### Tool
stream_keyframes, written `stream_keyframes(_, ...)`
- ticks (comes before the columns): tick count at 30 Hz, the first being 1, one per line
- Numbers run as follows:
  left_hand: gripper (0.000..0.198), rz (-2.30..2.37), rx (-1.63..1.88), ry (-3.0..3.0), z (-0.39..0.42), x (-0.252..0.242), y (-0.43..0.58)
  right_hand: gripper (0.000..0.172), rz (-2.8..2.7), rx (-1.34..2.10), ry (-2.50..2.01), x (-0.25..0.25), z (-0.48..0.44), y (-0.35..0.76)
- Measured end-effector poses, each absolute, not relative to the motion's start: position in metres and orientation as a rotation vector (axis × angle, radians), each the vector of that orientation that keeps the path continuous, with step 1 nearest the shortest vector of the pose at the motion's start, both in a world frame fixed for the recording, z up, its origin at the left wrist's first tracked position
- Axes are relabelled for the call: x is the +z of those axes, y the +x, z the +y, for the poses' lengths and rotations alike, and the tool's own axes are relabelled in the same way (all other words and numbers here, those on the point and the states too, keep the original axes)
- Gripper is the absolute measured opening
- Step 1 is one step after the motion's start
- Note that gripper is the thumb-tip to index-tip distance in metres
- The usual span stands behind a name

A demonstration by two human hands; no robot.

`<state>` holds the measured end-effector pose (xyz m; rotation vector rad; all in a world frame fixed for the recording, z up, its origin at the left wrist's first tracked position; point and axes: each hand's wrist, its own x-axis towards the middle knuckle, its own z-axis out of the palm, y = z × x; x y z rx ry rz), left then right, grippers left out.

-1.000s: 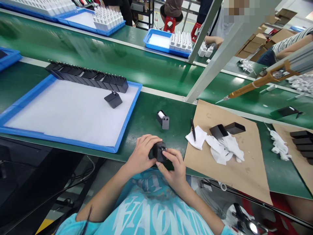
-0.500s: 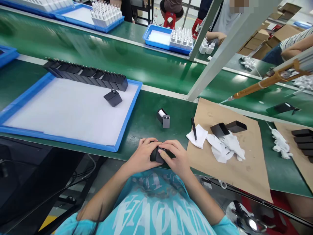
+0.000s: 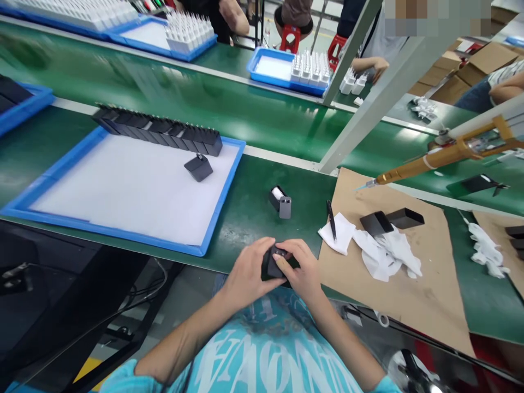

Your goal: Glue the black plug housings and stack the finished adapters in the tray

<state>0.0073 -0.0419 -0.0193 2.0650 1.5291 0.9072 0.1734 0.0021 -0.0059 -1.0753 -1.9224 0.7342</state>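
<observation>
Between my two hands, at the near edge of the green bench, is a black charger housing (image 3: 276, 266). My left hand (image 3: 248, 268) wraps its left side, thumb low and fingers at the top. My right hand (image 3: 302, 267) pinches at its upper end with thumb and fingers; part of the housing is hidden behind them. Just beyond lies an open black case (image 3: 275, 198) with something white inside, and a small grey-black cover piece (image 3: 285, 208) leans against it. One black charger (image 3: 198, 167) lies apart on the blue-rimmed tray (image 3: 213, 221).
A row of black chargers (image 3: 159, 132) lines the tray's far edge. On brown paper (image 3: 429, 284) at right lie black cases (image 3: 374, 222), white cloth (image 3: 380, 256) and black tweezers (image 3: 331, 220). An orange-brown glue dispenser (image 3: 417, 166) hangs above it. A slanted metal post (image 3: 360, 109) stands behind.
The housing between my hands has turned more upright, and my left fingers have shifted round its side. The whole view has shifted slightly.
</observation>
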Motion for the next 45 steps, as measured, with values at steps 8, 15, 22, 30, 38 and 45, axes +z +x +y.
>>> stream_keyframes(8, 0.054, 1.588, 0.924, 1.916, -0.043, -0.002, -0.016, 0.019, -1.805, 0.877, -1.123, -0.013, 0.006, 0.201)
stream_keyframes(15, 0.034, 2.14, 0.934, 2.12, 0.032, 0.038, -0.108, 0.017, -1.849, 0.831, -1.142, -0.015, 0.007, 0.205)
stream_keyframes(22, 0.035, 2.408, 0.681, 2.182, 0.09, 0.033, -0.155, 0.018, -1.921, 0.771, -1.098, -0.017, 0.005, 0.205)
stream_keyframes(30, 0.085, 2.241, 0.659, 1.942, 0.103, 0.026, -0.184, 0.02, -1.943, 0.723, -1.116, -0.021, 0.007, 0.208)
stream_keyframes(38, 0.098, 2.801, 0.604, 1.335, 0.121, 0.058, -0.308, 0.022, -1.906, 0.732, -1.189, -0.028, 0.009, 0.206)
stream_keyframes(45, 0.102, 2.868, 0.66, 1.164, 0.134, 0.068, -0.363, 0.021, -1.724, 0.783, -1.239, -0.022, 0.009, 0.215)
